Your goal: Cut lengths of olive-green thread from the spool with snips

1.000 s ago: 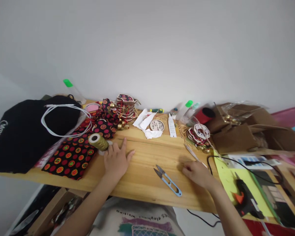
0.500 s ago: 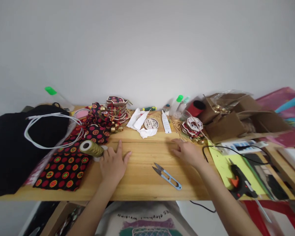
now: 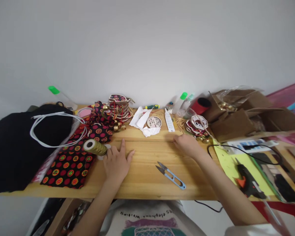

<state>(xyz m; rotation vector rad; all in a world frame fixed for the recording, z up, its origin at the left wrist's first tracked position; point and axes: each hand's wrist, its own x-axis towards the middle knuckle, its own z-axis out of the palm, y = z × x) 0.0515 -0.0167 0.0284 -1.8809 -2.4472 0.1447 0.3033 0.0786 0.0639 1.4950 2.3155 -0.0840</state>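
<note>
My left hand (image 3: 117, 163) lies on the wooden table with its fingers spread, the index fingertip on a thin dark thread (image 3: 147, 141). This thread runs straight across the wood to my right hand (image 3: 186, 145), whose fingers are closed at its other end; the fingertips are partly hidden. Beside my left fingers, a spool of olive thread (image 3: 96, 147) lies tilted on its side. Blue-handled thread snips (image 3: 172, 177) rest, blades apart, on the table between my forearms, touched by neither hand.
Patterned fabric (image 3: 66, 168), a black cloth (image 3: 13, 150) and a white coiled cord (image 3: 34, 136) lie left. Behind are stacked ornaments with bells (image 3: 119, 108), tissue (image 3: 140, 118), a round tag (image 3: 154, 122) and a tube (image 3: 169, 120). A glue gun (image 3: 248, 178) and cardboard box (image 3: 232, 126) stand right.
My right hand's fingers have drawn together; before, thumb and index finger were apart. My left hand stays spread on the thread. The whole view has shifted slightly.
</note>
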